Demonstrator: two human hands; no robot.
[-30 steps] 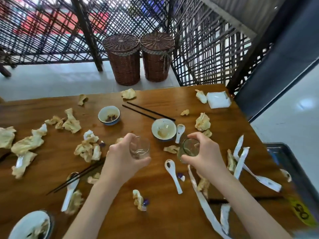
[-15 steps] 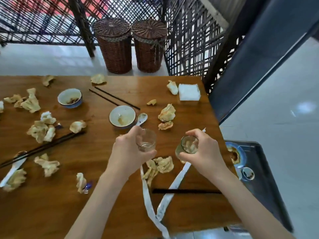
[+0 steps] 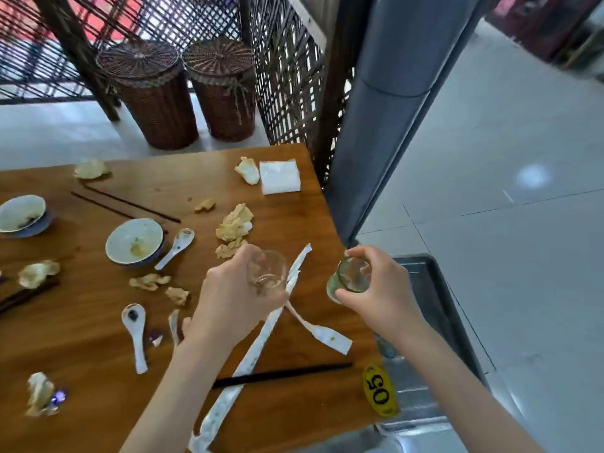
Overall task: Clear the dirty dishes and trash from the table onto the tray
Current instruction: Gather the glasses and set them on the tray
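My left hand (image 3: pixel 228 305) grips a clear glass (image 3: pixel 267 273) above the wooden table (image 3: pixel 81 338), near its right side. My right hand (image 3: pixel 382 289) grips a second, greenish glass (image 3: pixel 349 277), tilted, right at the table's right edge and beside the dark tray (image 3: pixel 434 289). The tray stands lower than the table, off its right side, and my right arm hides much of it. Left on the table are two dirty bowls (image 3: pixel 134 241) (image 3: pixel 21 214), white spoons (image 3: pixel 135 335) (image 3: pixel 176 246), black chopsticks (image 3: pixel 281 374), crumpled napkins (image 3: pixel 235 222) and long white paper wrappers (image 3: pixel 251 354).
A yellow "05" tag (image 3: pixel 380 390) sits at the table's right edge. A white napkin pack (image 3: pixel 279 176) lies at the far right corner. Two wicker baskets (image 3: pixel 153 93) (image 3: pixel 225 89) stand beyond the table by a lattice screen (image 3: pixel 287 76). Grey tiled floor (image 3: pixel 506 191) lies to the right.
Both hands, each with its glass, have travelled right across the table toward the tray. The right hand's glass now sits at the table's edge. The view swung right with them.
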